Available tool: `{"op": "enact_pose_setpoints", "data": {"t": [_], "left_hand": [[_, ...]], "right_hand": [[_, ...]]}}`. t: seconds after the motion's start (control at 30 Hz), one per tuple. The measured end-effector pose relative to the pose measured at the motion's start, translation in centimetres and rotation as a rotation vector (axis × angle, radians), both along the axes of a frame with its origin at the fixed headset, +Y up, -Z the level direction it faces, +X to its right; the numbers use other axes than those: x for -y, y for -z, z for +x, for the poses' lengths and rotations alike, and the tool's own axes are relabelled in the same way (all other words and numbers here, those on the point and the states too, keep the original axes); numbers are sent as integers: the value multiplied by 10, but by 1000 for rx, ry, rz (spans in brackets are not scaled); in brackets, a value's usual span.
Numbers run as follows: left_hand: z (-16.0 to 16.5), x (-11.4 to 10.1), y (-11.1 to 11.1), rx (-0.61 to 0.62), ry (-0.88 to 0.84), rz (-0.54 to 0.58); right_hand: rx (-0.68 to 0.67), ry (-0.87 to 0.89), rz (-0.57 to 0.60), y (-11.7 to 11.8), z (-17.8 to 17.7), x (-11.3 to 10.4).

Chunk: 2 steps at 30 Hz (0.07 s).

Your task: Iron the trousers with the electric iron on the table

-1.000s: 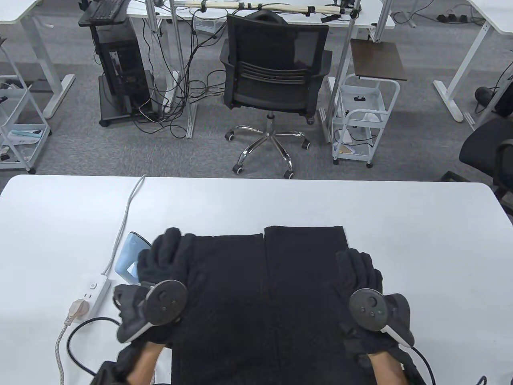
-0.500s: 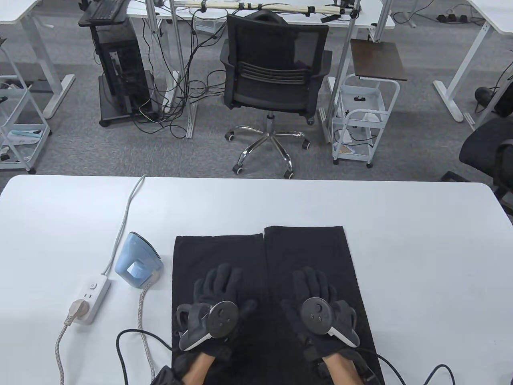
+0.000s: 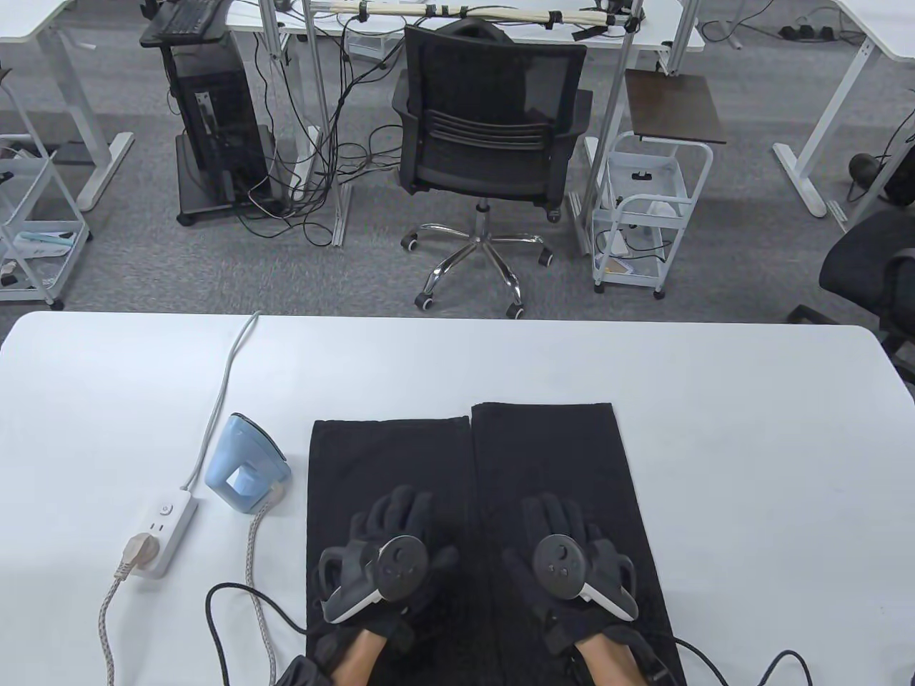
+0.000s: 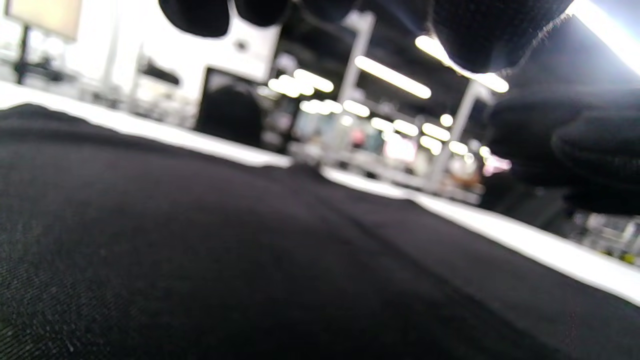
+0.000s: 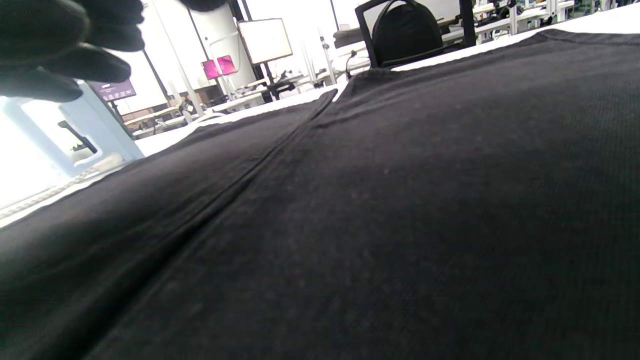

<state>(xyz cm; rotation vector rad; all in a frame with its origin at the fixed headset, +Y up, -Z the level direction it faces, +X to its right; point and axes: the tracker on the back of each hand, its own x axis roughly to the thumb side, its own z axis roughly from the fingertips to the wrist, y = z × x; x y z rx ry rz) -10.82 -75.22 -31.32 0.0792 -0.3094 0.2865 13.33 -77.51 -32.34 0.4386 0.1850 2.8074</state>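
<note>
Black trousers point(image 3: 465, 457) lie flat on the white table point(image 3: 750, 400), legs pointing away from me, side by side. My left hand point(image 3: 397, 525) rests flat on the left leg with fingers spread. My right hand point(image 3: 557, 518) rests flat on the right leg. Neither hand holds anything. The light blue iron point(image 3: 243, 464) stands on the table left of the trousers, apart from both hands. The trouser fabric fills the left wrist view point(image 4: 250, 260) and the right wrist view point(image 5: 400, 200), where the iron point(image 5: 75, 135) shows at the left.
A white power strip point(image 3: 168, 529) with a plug lies left of the iron. A braided cord point(image 3: 250, 557) and a black cable point(image 3: 236, 600) run near the table's front left. An office chair point(image 3: 493, 143) and carts stand beyond the far edge.
Both hands moved from the trousers' outer edges inward and toward me, onto the middle of each leg. The left hand uncovered the iron. In the last half second they barely shifted.
</note>
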Motion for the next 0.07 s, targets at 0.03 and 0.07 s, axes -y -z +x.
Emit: {"op": "enact_pose_setpoints", "data": {"t": [0.03, 0.07], "left_hand": [[1, 0, 0, -1, 2, -3], [1, 1, 1, -1, 5, -8]], "right_hand": [[-2, -2, -8, 1, 0, 1], [-6, -4, -15, 1, -1, 2]]}}
